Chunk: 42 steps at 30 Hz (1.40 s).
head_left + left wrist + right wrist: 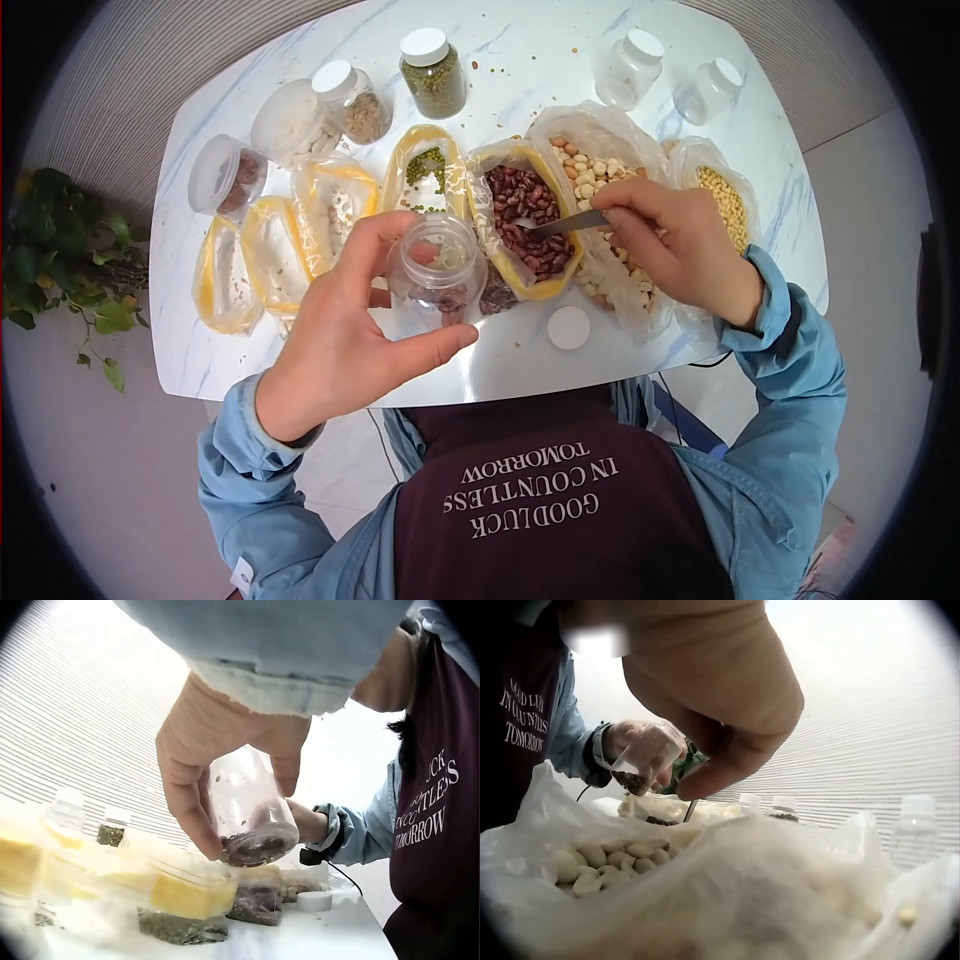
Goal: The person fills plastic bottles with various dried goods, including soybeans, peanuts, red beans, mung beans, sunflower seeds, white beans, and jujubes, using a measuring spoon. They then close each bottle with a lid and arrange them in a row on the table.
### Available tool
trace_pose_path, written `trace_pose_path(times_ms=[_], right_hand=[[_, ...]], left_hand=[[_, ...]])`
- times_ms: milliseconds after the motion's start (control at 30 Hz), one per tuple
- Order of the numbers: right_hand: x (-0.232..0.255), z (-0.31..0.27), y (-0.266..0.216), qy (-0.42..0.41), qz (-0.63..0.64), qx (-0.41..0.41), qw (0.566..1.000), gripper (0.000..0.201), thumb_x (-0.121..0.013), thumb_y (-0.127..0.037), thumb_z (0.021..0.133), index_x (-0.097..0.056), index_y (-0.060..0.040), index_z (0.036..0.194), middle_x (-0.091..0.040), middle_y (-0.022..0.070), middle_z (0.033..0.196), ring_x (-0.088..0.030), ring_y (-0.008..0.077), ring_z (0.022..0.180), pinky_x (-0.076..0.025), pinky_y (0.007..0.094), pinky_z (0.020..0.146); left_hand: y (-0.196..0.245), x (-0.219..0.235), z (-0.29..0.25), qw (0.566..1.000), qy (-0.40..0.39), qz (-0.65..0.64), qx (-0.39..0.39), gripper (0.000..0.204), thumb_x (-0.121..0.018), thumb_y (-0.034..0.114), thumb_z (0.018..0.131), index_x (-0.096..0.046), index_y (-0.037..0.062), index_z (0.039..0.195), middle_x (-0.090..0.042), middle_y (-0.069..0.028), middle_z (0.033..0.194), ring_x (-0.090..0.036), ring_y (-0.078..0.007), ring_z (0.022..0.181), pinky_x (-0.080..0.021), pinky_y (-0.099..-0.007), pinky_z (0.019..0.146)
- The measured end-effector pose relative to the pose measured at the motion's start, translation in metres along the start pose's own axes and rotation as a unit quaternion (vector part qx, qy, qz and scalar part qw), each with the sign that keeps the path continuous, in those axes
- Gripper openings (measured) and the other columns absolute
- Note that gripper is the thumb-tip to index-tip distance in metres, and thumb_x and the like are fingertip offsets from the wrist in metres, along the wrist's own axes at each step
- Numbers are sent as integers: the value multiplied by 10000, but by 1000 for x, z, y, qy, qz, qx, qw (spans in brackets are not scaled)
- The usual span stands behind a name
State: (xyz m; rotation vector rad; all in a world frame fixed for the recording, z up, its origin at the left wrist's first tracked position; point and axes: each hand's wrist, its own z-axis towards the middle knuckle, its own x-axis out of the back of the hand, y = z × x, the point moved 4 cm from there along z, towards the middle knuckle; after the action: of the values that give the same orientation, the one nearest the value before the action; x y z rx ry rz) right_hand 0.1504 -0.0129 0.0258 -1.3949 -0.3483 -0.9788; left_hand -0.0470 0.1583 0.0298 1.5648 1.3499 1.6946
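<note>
The left hand point(345, 335) grips a clear open-mouthed jar point(438, 265) around its sides; in the left wrist view some dark red beans point(259, 847) lie in the bottom of the jar. Between thumb and fingers the right hand point(680, 240) pinches the handle of a metal spoon point(575, 223). The spoon's tip is in the dark red beans point(520, 195) inside a yellow-rimmed bag point(572, 285), just right of the jar. A round white lid point(568, 328) lies on the table below that bag.
Bags of pale nuts point(595, 170) and yellow beans point(725, 200) stand to the right. Yellow-rimmed bags point(225, 290) line the left. Along the back are a green-filled jar point(433, 80), a brown-filled jar point(362, 110) and two clear jars point(630, 75). A plant point(80, 260) is beyond the table's left edge.
</note>
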Motion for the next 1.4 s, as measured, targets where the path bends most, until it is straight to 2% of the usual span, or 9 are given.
trace_pose_path(times_ms=[133, 267, 533, 767, 867, 1133, 1267, 1367, 1400], right_hand=[[-7, 3, 35, -28, 279, -280, 918, 165, -514, -75, 919, -597, 5, 1037, -652, 84, 798, -634, 120, 637, -526, 251, 550], [-4, 3, 51, -11, 362, -336, 870, 193, -505, -94, 935, -579, 18, 1073, -650, 97, 836, -639, 124, 649, -550, 228, 566], [9, -3, 60, 33, 400, -330, 854, 207, -503, -89, 933, -568, 23, 1095, -653, 99, 851, -645, 116, 666, -561, 223, 579], [39, 0, 39, 66, 397, -257, 879, 206, -512, -98, 941, -570, 33, 1088, -664, 97, 839, -652, 113, 654, -560, 219, 578], [52, 0, 24, 78, 390, -222, 890, 209, -514, -101, 945, -573, 37, 1090, -664, 99, 831, -655, 118, 651, -559, 222, 576], [50, -6, -13, 98, 298, -125, 941, 198, -508, -76, 950, -577, 33, 1100, -664, 93, 823, -649, 107, 665, -540, 206, 584], [44, -18, -39, 158, 127, -9, 979, 168, -559, 33, 864, -622, 38, 1019, -671, 104, 836, -657, 139, 686, -531, 235, 594], [47, -25, -65, 99, -127, 175, 971, 236, -595, 88, 749, -650, 30, 971, -670, 127, 834, -657, 216, 672, -535, 282, 605], [45, -27, -67, 116, -118, 240, 956, 304, -608, 102, 668, -664, 20, 955, -660, 143, 815, -641, 276, 663, -522, 315, 584]], left_hand=[[5, 0, 0, 999, 11, 5, -38, 770, -832, 207, 683, -380, 69, 1290, -620, -130, 1119, -646, -224, 966, -507, -341, 787], [15, 0, -2, 997, 4, -10, -82, 793, -851, 208, 663, -386, 76, 1292, -628, -122, 1104, -646, -222, 969, -510, -336, 777], [15, -17, 5, 998, -63, -2, 17, 802, -860, 133, 649, -382, 55, 1288, -583, -114, 1152, -613, -197, 1005, -498, -323, 834], [13, -26, 17, 994, -74, 79, 17, 789, -852, 249, 661, -395, 65, 1278, -659, -71, 967, -631, -166, 886, -483, -288, 691], [18, -27, 19, 994, -60, 94, -23, 769, -820, 317, 692, -388, 2, 1244, -639, -158, 857, -647, -308, 793, -509, -370, 693], [19, -29, 25, 995, -74, 63, 9, 785, -817, 344, 690, -393, -28, 1237, -635, -177, 854, -648, -306, 782, -506, -366, 679], [17, -29, 25, 996, -78, 28, 44, 738, -827, 200, 703, -390, 26, 1271, -670, -112, 931, -664, -157, 834, -514, -267, 652], [18, -28, 25, 996, -75, 29, 41, 724, -822, 175, 707, -389, 20, 1266, -667, -114, 941, -668, -167, 854, -524, -274, 660], [18, -29, 25, 997, -71, 22, 30, 738, -822, 227, 701, -389, 6, 1257, -662, -131, 913, -663, -210, 831, -518, -302, 666]])
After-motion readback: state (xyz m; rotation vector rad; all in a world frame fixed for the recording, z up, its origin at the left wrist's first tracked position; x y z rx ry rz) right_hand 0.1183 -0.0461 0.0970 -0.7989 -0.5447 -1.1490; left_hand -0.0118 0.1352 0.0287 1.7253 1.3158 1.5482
